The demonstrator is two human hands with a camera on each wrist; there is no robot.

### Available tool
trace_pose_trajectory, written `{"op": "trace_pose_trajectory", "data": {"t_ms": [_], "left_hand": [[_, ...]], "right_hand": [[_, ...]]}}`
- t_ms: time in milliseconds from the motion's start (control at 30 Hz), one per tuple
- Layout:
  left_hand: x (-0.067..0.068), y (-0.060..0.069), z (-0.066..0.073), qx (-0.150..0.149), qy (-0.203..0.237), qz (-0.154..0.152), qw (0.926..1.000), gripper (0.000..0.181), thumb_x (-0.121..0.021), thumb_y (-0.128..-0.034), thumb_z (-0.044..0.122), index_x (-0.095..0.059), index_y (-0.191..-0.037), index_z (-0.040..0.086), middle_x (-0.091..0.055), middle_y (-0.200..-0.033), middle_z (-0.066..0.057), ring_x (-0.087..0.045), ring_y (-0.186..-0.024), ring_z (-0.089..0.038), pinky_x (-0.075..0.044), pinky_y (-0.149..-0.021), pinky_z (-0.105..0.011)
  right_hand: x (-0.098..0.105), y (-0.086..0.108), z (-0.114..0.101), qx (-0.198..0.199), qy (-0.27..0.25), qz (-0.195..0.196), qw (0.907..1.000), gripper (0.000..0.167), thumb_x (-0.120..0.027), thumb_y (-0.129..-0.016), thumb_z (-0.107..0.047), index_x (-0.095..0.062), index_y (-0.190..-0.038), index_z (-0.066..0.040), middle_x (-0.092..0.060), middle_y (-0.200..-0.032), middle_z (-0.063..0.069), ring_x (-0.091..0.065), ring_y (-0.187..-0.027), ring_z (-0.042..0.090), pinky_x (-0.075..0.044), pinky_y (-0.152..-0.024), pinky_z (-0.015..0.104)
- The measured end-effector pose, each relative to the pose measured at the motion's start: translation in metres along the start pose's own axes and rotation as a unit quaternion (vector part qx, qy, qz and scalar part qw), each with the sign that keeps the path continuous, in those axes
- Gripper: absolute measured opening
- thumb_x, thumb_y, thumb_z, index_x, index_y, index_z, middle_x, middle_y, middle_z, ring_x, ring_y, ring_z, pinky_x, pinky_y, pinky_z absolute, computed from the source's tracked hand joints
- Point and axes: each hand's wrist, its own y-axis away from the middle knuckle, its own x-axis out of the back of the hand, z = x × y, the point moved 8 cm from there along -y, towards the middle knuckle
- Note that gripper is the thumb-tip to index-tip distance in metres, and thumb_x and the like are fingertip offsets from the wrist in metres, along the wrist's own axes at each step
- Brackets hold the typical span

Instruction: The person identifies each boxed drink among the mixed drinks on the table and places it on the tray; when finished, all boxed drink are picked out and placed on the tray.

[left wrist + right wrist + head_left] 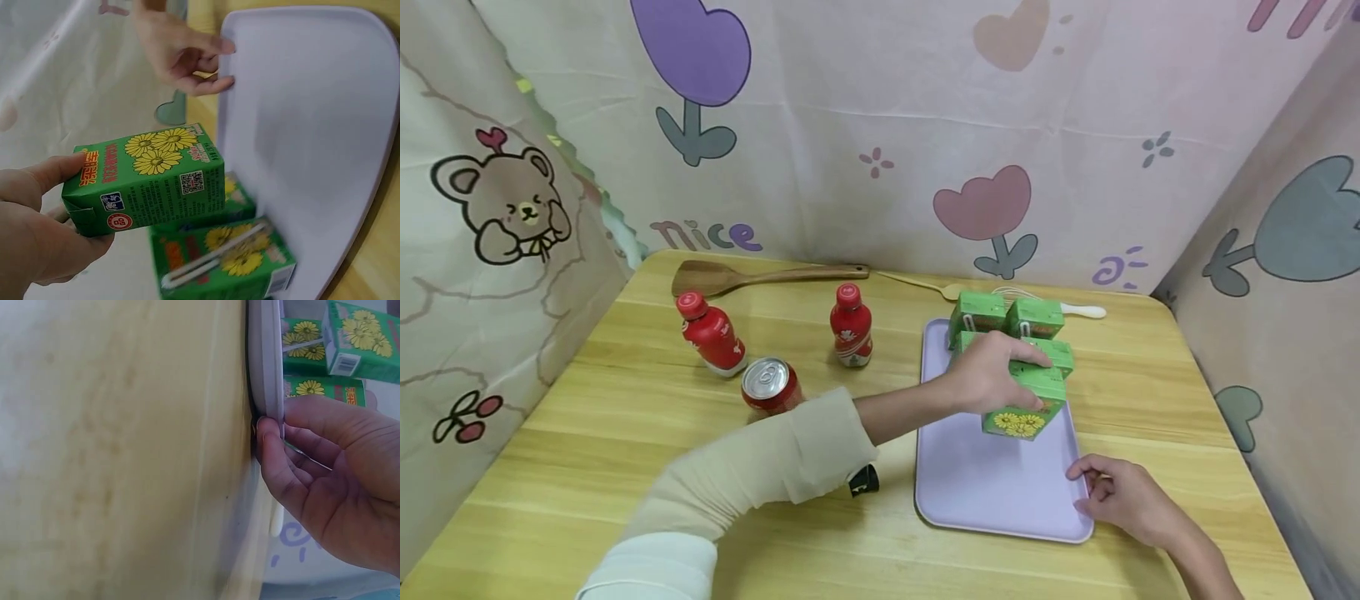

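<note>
My left hand (992, 373) grips a green drink carton (1024, 421) with yellow flowers printed on it, thumb and fingers on opposite sides. In the left wrist view the held carton (147, 181) is above other cartons, one with a straw (215, 256) on its side. Several green cartons (1036, 317) stand at the far end of a pale purple tray (992, 496). My right hand (1131, 500) pinches the tray's right rim near its front corner. The right wrist view shows thumb and fingertips on either side of the rim (269, 369).
Left of the tray stand two red bottles (711, 333) (852, 327) and a red can (771, 385). A black object (865, 480) is partly hidden by my left sleeve. Along the back lie a wooden spatula (760, 273), a light spoon (925, 285) and a white-handled whisk (1084, 311).
</note>
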Motion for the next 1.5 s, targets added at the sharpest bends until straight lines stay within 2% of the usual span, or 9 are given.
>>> {"op": "trace_pose_trajectory", "data": {"t_ms": [167, 300, 467, 667, 800, 1067, 1233, 1500], "left_hand": [[-0.021, -0.004, 0.001, -0.011, -0.01, -0.005, 0.9999, 0.049, -0.085, -0.0692, 0.019, -0.069, -0.115, 0.026, -0.065, -0.122, 0.013, -0.052, -0.122, -0.005, -0.045, -0.094, -0.02], [-0.032, -0.008, 0.0, -0.018, -0.013, -0.002, 0.9997, 0.049, -0.085, -0.0693, 0.018, -0.069, -0.115, 0.025, -0.065, -0.122, 0.013, -0.054, -0.12, -0.004, -0.045, -0.092, -0.018], [-0.04, -0.014, -0.003, -0.032, -0.029, 0.013, 0.999, 0.049, -0.085, -0.0687, 0.019, -0.069, -0.114, 0.026, -0.066, -0.12, 0.012, -0.057, -0.114, -0.002, -0.045, -0.086, -0.013], [-0.045, -0.02, -0.013, -0.021, -0.022, 0.04, 0.9988, 0.048, -0.085, -0.0683, 0.021, -0.07, -0.113, 0.026, -0.066, -0.121, 0.01, -0.057, -0.114, -0.004, -0.044, -0.088, -0.015], [-0.051, -0.02, -0.016, -0.026, -0.031, 0.04, 0.9984, 0.048, -0.084, -0.07, 0.021, -0.069, -0.115, 0.026, -0.066, -0.121, 0.011, -0.057, -0.115, -0.005, -0.044, -0.089, -0.015], [-0.054, -0.019, -0.013, -0.04, -0.065, 0.025, 0.9968, 0.049, -0.082, -0.0727, 0.022, -0.066, -0.119, 0.027, -0.064, -0.124, 0.011, -0.056, -0.117, -0.006, -0.044, -0.091, -0.015], [-0.055, -0.016, -0.008, -0.065, -0.102, 0.006, 0.9926, 0.051, -0.08, -0.0759, 0.023, -0.063, -0.124, 0.025, -0.062, -0.127, 0.011, -0.053, -0.122, -0.005, -0.042, -0.095, -0.014], [-0.044, -0.008, 0.011, -0.097, -0.127, 0.017, 0.987, 0.054, -0.079, -0.0765, 0.025, -0.06, -0.127, 0.021, -0.062, -0.127, 0.01, -0.053, -0.122, -0.004, -0.041, -0.098, -0.013]], "right_hand": [[0.001, 0.0, -0.002, 0.009, 0.004, 0.004, 0.9999, 0.031, -0.074, -0.076, -0.002, -0.06, -0.104, 0.0, -0.052, -0.073, 0.002, -0.045, -0.058, 0.0, -0.041, -0.05, 0.02], [0.0, -0.001, -0.003, 0.016, 0.006, 0.003, 0.9998, 0.032, -0.074, -0.077, -0.002, -0.06, -0.105, 0.0, -0.052, -0.073, 0.001, -0.045, -0.059, 0.0, -0.042, -0.051, 0.02], [0.0, -0.002, -0.003, 0.019, 0.008, 0.005, 0.9998, 0.031, -0.074, -0.077, -0.003, -0.06, -0.105, 0.0, -0.053, -0.072, 0.001, -0.046, -0.06, 0.0, -0.041, -0.051, 0.02], [0.0, -0.003, -0.005, 0.025, 0.009, 0.007, 0.9996, 0.03, -0.073, -0.077, -0.002, -0.06, -0.103, 0.0, -0.053, -0.073, 0.001, -0.046, -0.06, -0.001, -0.042, -0.051, 0.02], [0.0, -0.003, -0.004, 0.017, 0.002, 0.002, 0.9999, 0.03, -0.073, -0.077, -0.003, -0.06, -0.104, 0.0, -0.052, -0.072, 0.0, -0.045, -0.058, 0.0, -0.041, -0.05, 0.02], [-0.002, -0.003, -0.003, 0.006, -0.001, 0.0, 1.0, 0.029, -0.073, -0.077, -0.001, -0.06, -0.103, 0.0, -0.051, -0.071, 0.001, -0.044, -0.057, 0.001, -0.041, -0.05, 0.02], [-0.003, -0.002, -0.002, -0.001, -0.009, -0.003, 1.0, 0.03, -0.072, -0.077, -0.001, -0.06, -0.104, 0.001, -0.051, -0.072, 0.002, -0.045, -0.058, 0.001, -0.041, -0.05, 0.02], [-0.002, -0.001, 0.0, -0.007, 0.007, -0.001, 1.0, 0.029, -0.072, -0.077, -0.002, -0.06, -0.103, -0.001, -0.05, -0.074, 0.002, -0.044, -0.057, 0.002, -0.04, -0.05, 0.02]]}}
